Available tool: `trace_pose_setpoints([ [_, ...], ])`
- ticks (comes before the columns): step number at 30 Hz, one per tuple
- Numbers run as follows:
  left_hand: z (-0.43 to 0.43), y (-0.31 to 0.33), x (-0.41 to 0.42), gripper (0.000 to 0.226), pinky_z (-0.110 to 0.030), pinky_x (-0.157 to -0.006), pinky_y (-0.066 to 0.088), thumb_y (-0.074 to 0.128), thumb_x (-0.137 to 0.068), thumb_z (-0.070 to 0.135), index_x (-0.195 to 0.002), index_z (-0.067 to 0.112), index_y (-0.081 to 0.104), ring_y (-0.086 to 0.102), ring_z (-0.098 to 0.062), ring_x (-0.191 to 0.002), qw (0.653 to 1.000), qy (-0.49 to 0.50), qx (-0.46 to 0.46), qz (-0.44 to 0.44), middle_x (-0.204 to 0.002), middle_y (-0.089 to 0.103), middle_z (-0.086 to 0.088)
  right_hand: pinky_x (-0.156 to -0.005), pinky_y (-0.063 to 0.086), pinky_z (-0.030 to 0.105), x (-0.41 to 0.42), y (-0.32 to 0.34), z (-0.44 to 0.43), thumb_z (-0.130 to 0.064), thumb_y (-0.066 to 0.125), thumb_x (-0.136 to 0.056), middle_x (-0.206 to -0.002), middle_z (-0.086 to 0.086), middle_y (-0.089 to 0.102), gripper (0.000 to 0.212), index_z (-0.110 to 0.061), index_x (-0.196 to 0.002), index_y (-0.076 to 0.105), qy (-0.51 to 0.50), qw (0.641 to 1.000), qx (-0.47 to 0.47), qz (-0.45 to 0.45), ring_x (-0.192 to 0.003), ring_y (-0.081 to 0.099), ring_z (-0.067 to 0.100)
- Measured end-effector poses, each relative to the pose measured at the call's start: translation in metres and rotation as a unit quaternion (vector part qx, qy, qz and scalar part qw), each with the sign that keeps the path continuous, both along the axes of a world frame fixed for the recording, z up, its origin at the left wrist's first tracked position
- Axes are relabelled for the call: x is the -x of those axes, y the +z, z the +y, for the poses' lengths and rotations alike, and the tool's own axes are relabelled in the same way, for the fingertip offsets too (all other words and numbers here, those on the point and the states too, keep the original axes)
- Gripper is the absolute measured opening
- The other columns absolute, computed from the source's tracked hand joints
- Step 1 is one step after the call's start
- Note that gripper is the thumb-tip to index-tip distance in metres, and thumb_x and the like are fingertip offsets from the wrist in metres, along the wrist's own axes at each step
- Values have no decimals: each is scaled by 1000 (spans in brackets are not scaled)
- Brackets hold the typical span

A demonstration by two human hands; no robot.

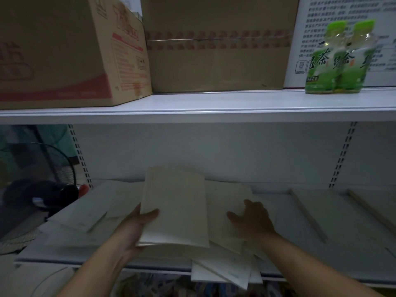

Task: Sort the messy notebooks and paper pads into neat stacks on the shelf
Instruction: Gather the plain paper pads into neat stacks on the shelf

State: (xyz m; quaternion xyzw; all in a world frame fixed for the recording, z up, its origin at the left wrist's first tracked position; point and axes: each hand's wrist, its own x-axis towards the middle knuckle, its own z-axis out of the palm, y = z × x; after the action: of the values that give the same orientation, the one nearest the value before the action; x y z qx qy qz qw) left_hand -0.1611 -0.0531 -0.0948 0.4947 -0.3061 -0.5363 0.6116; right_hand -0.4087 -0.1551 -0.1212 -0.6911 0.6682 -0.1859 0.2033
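Dim, soft blur, bowed edges

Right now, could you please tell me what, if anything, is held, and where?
The left hand grips a pad stack by its left edge; the right hand holds nothing.

Seemingly cream notebook (174,206), green bottles (338,58)

The cardboard box (53,50) at upper left runs off the top and left edges. Print on the white panel (308,28) at upper right is too blurred to read, and the green bottles (340,58) before it are smeared too. At lower centre the left hand (137,230) shows only its thumb; the fingers are hidden under the notebook (175,206). The dark shape (40,196) at mid-left is too dim to tell.
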Motion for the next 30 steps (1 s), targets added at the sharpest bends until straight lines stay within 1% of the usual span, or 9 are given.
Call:
trace_pose_setpoints([
  [2,3,0,-7,22,-41,-72,56,52,-90,4,-103,20,59,64,-33,-88,1000,8,1,6,-88,73,-9,-106,35,38,3,-5,-2,-61,57,-81,-148,15,24,91,-10,-146,19,-13,998,-55,28,-138,25,32],
  [6,5,4,-14,19,-41,-72,54,50,-92,7,-100,22,58,62,-32,-87,1000,13,10,6,-90,71,-10,-106,35,30,10,-6,-7,-63,68,-71,-153,13,25,111,-2,-147,15,-36,989,-127,-66,-137,33,28],
  [9,4,4,-19,22,-45,-82,50,52,-92,10,-111,19,57,62,-34,-95,1000,7,12,-8,-103,67,-12,-88,49,27,25,-3,-11,-48,77,-70,-144,11,43,99,-2,-143,30,-42,982,-122,-137,-121,52,24],
  [12,-2,5,-20,28,-45,-84,50,54,-90,9,-117,16,58,63,-34,-98,999,-6,26,-42,-108,68,-12,-72,52,27,47,5,-9,-36,81,-65,-129,9,55,85,-6,-134,43,-32,965,-129,-226,-100,59,20],
  [15,-16,5,-7,29,-41,-80,52,54,-90,6,-117,13,58,65,-32,-95,996,-17,47,-68,-108,69,-13,-63,50,27,70,26,5,-14,72,-81,-111,7,62,43,-11,-119,53,-51,946,-72,-312,-88,61,21],
  [17,-30,5,8,32,-39,-80,52,53,-89,3,-121,9,57,65,-31,-93,996,-26,60,-62,-109,68,-16,-64,50,29,83,42,16,-4,65,-85,-104,7,65,32,-16,-113,54,-67,906,-29,-417,-85,63,23],
  [20,-51,9,43,32,-41,-84,51,53,-89,2,-120,11,58,65,-32,-94,994,-57,66,-58,-108,68,-16,-78,53,37,99,52,29,-4,64,-85,-100,6,71,26,-14,-108,60,-75,840,-2,-538,-91,66,27],
  [26,-62,15,150,22,-34,-82,51,61,-90,19,-111,20,58,65,-22,-94,985,-148,56,-64,-103,68,-1,-85,51,35,131,27,45,-6,67,-84,-115,8,66,42,-5,-124,55,-121,868,-23,-481,-103,63,27],
  [30,-50,-2,221,25,-22,-62,51,64,-88,16,-111,19,59,66,-14,-87,976,-181,42,-112,-99,70,1,-89,48,29,171,15,55,-9,64,-87,-116,4,64,41,-4,-126,52,-117,860,-53,-494,-102,62,19],
])
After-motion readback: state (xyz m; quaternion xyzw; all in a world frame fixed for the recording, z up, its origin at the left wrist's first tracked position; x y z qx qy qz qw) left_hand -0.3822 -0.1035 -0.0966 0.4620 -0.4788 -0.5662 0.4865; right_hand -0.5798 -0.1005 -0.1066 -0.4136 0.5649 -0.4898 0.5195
